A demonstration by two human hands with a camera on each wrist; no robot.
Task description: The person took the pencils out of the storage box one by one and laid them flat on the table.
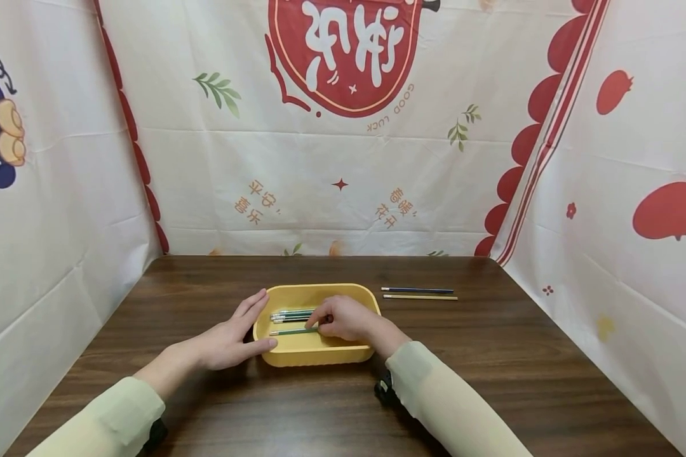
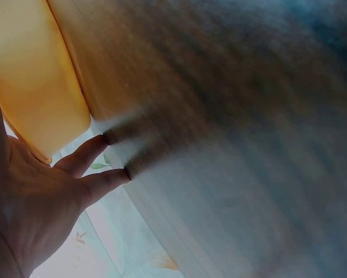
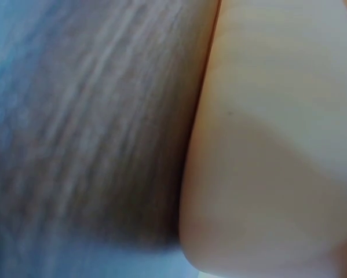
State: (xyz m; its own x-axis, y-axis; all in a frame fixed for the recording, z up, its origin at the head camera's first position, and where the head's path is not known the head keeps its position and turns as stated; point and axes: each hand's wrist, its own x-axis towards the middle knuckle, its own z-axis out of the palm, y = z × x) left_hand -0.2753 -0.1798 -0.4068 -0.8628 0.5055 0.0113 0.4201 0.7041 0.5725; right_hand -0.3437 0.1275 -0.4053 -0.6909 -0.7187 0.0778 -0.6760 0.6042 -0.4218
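In the head view a yellow plastic basket (image 1: 314,358) stands on the table. My left hand (image 1: 225,343) rests against its left end, fingers spread and fairly straight, thumb at the near left rim. The left wrist view shows this hand (image 2: 43,197) beside the basket wall (image 2: 40,75). My right hand (image 1: 349,319) reaches inside the basket, its curled fingers pinching a green pencil (image 1: 288,332) low over the basket floor. Behind that pencil lies a small bunch of green and dark pencils (image 1: 288,315), partly hidden by the hand. The right wrist view holds only the basket's outer wall (image 3: 266,145) and wood.
A dark blue pencil (image 1: 417,290) and a natural-wood pencil (image 1: 420,297) lie side by side on the brown table (image 1: 491,362), right of the basket. Printed cloth (image 1: 343,152) hangs behind the table and along both sides.
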